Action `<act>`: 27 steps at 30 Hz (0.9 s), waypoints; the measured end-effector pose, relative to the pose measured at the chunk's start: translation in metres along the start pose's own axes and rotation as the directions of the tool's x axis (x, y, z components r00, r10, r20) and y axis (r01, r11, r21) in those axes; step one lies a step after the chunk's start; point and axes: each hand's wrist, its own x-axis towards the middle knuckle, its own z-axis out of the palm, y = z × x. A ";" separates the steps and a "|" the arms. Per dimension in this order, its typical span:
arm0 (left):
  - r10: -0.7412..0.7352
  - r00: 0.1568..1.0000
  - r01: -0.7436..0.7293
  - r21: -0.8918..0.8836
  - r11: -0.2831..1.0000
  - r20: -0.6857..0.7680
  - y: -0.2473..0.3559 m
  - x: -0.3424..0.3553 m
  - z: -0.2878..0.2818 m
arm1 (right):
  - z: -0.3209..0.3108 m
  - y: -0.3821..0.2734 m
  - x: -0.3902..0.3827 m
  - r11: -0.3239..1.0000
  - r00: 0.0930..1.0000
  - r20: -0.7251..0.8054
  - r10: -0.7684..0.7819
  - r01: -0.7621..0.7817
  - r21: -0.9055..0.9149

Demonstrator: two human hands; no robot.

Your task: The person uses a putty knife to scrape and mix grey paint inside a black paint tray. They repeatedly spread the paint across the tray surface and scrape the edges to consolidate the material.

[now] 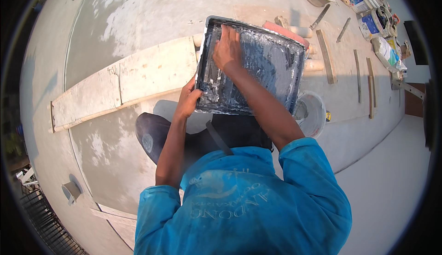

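Dark rectangular tile, mortar-smeared: left hand clamped on near-left edge; right hand flat, fingers spread, on top. Blue-white sacks far right.

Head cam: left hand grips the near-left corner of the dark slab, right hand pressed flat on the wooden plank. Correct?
Not quite. The head view shows the right hand pressed flat on the dark slab itself, not on the wooden plank. The left hand does grip the slab's near-left corner.

Bare concrete lies left of the plank; bucket crowds the right.
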 end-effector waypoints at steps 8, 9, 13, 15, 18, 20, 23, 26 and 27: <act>-0.029 0.999 0.027 -0.104 0.994 -0.017 -0.031 -0.001 -0.010 | 0.031 -0.021 0.014 0.905 0.996 -0.061 0.072 -0.040 0.423; -0.027 0.999 0.023 -0.121 0.992 -0.034 -0.031 -0.004 -0.007 | 0.029 -0.018 0.011 0.920 0.990 -0.078 0.116 -0.077 0.385; 0.009 0.998 -0.015 -0.083 0.996 -0.065 -0.018 -0.007 0.005 | 0.023 -0.022 0.013 0.950 0.975 -0.189 0.119 -0.057 0.306; 0.030 0.998 -0.034 -0.078 0.996 -0.054 -0.021 -0.005 0.004 | 0.024 -0.020 0.011 0.965 0.970 -0.244 0.001 0.063 0.253; 0.024 1.000 -0.024 -0.075 0.997 0.004 -0.022 -0.006 -0.003 | 0.015 -0.016 0.018 0.978 0.981 -0.152 -0.116 0.140 0.156; 0.036 0.999 -0.037 -0.064 0.997 -0.019 -0.019 -0.007 0.003 | 0.015 -0.012 0.021 0.980 0.981 -0.069 -0.183 0.187 0.060; 0.035 0.998 -0.038 -0.046 0.998 -0.055 -0.015 -0.008 0.009 | 0.014 0.000 0.021 0.961 0.962 0.048 -0.269 0.271 -0.047; -0.006 0.998 0.002 -0.065 0.998 -0.057 -0.016 -0.005 0.005 | 0.013 0.000 0.028 0.954 0.952 0.099 -0.289 0.295 -0.057; -0.016 0.999 0.012 -0.070 0.997 -0.052 -0.013 -0.008 0.005 | 0.011 -0.001 0.031 0.949 0.948 0.103 -0.303 0.310 -0.059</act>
